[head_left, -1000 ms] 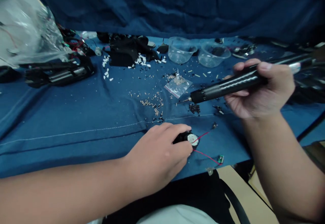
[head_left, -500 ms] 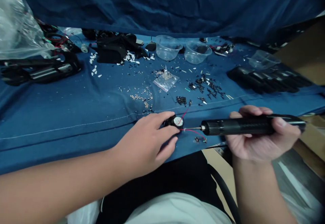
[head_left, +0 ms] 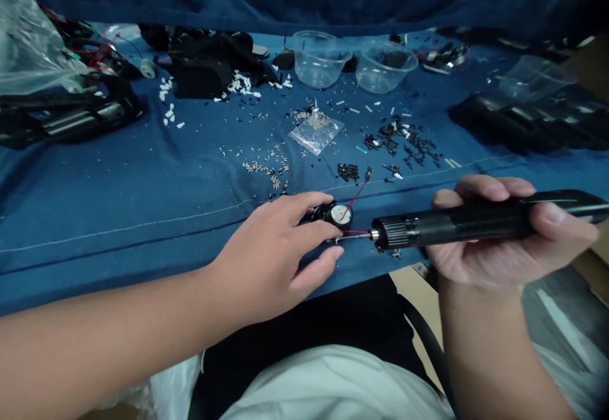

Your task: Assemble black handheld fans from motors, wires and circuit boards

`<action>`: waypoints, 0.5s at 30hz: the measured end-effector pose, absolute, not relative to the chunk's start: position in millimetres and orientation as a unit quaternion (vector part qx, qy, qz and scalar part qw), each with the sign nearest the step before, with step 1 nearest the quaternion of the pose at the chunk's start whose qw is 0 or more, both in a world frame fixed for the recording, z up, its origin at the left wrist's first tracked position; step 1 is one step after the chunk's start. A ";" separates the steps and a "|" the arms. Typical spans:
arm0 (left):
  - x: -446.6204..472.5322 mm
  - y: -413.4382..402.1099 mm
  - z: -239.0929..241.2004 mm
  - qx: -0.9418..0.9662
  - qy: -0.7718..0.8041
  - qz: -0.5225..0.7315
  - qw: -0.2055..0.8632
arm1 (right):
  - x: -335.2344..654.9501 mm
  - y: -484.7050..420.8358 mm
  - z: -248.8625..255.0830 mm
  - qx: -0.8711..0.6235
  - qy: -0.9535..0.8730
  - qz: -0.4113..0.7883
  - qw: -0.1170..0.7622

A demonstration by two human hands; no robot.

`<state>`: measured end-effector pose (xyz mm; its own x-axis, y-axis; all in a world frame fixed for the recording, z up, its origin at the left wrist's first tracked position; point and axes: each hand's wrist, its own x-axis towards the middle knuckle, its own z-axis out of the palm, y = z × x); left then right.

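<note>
The left hand [head_left: 271, 261] pins a round black speaker [head_left: 333, 215] near the blue desk's [head_left: 118, 198] front edge; the right hand [head_left: 490, 236] grips an electric screwdriver [head_left: 451, 226], its bit just beside the speaker; a slipping bit could nick the red wire [head_left: 353, 203].

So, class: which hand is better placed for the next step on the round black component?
Probably the right: the right hand holds the electric screwdriver with its bit by the component, while the left hand is busy pressing it down.
</note>
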<state>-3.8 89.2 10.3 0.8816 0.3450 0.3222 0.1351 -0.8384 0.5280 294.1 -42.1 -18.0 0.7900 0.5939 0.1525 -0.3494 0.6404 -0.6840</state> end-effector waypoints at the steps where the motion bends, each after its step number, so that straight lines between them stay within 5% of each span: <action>1: -4.0 89.2 10.4 0.936 0.129 0.207 0.253 | 294.4 -42.7 -17.9 -0.335 -0.179 0.270 0.885; 15: -3.2 88.5 12.8 0.941 0.126 0.206 0.237 | 295.4 -38.4 -23.0 -0.317 -0.205 0.266 0.887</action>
